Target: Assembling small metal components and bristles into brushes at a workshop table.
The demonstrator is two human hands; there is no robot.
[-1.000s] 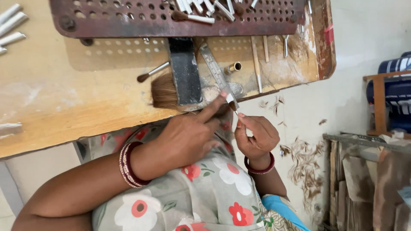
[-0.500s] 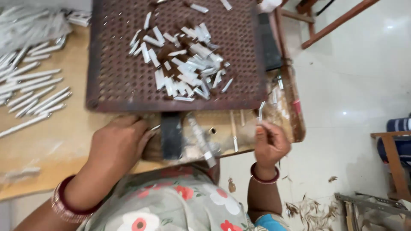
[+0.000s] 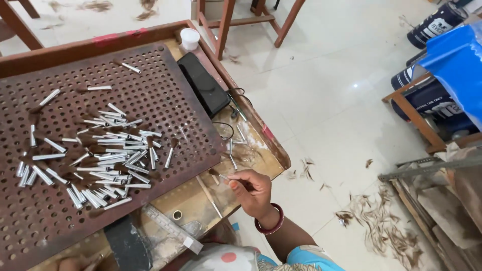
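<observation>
Head view: right hand [image 3: 253, 189], fingers [image 3: 235, 184] pinched on one small brush piece [image 3: 220, 176], long axis pointing up-left toward dozens of ferrules [image 3: 108, 158], beyond exact counting, on the perforated tray [image 3: 30, 221]. Left hand [image 3: 75, 263] barely visible at the frame's bottom edge; its fingers' state can't be told.

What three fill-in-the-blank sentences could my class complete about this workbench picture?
1. The right hand holds a small brush by its metal ____.
2. The loose metal tubes lie on a perforated ____.
3. The black case lies beside the tray, just below a small white ____.

Missing words: tube; tray; cup
</observation>
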